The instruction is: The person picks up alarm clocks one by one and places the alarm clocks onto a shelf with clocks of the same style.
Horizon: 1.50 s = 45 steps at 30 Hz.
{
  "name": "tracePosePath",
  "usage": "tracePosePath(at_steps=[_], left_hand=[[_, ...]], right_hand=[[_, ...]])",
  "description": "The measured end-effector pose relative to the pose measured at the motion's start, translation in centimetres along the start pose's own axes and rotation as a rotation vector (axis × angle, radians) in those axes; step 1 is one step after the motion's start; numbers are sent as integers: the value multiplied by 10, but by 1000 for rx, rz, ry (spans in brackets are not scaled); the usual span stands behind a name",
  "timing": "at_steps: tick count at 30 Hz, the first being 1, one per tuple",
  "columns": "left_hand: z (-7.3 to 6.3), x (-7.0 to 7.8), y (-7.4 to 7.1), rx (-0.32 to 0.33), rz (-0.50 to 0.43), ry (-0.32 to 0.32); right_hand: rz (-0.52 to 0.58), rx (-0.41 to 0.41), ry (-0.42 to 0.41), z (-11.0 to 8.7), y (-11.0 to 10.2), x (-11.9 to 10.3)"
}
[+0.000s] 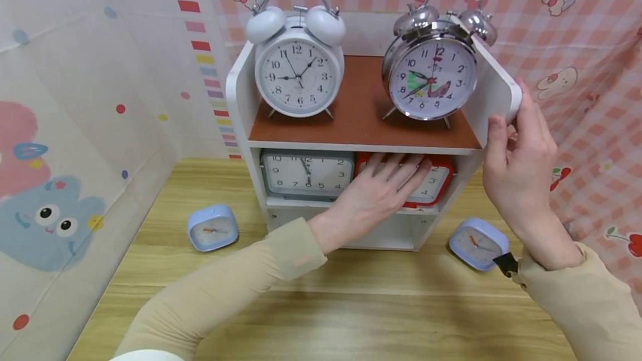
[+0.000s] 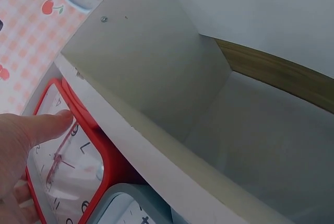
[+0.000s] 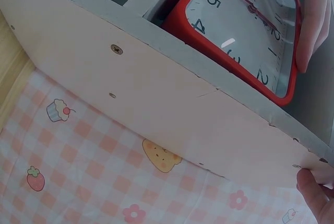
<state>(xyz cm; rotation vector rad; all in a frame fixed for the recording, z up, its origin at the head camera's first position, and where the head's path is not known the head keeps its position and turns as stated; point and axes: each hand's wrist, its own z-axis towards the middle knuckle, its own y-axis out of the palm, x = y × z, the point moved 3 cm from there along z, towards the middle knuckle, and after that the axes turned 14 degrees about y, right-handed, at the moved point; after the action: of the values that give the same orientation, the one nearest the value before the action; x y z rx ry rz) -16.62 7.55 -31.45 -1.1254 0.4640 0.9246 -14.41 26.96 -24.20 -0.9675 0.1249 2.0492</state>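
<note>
Red clock [image 2: 78,169]: left wrist view shows overlying thumb [image 2: 51,127] (head view doesn't).

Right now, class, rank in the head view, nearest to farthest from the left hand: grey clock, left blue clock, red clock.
1. Red clock, right side of shelf.
2. Grey clock, shelf's left side.
3. Left blue clock, left, on the table.

Pink checked cloth backdrop [image 1: 597,32] behind a wood-grain tabletop [image 1: 351,311]

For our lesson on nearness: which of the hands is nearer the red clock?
Left: the left hand touches the red clock; the right hand grips the shelf's side panel, to the clock's right.
</note>
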Motion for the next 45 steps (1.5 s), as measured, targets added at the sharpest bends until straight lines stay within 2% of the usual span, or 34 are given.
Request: tracePosePath(at_steps=[10, 18, 29, 37, 45], left_hand=[[-9, -4, -4, 2, -139, 27], [-22, -6, -8, -27, -171, 119], [-52, -13, -17, 96, -241, 197], [-82, -25, -32, 200, -258, 153], [-114, -36, -39, 237, -281, 84]], right_hand=[[-4, -9, 6, -1, 1, 0], [2, -4, 9, -1, 2, 1], [3, -9, 3, -1, 1, 1], [-7, -18, 14, -2, -1, 1], [10, -20, 8, -1, 1, 1]])
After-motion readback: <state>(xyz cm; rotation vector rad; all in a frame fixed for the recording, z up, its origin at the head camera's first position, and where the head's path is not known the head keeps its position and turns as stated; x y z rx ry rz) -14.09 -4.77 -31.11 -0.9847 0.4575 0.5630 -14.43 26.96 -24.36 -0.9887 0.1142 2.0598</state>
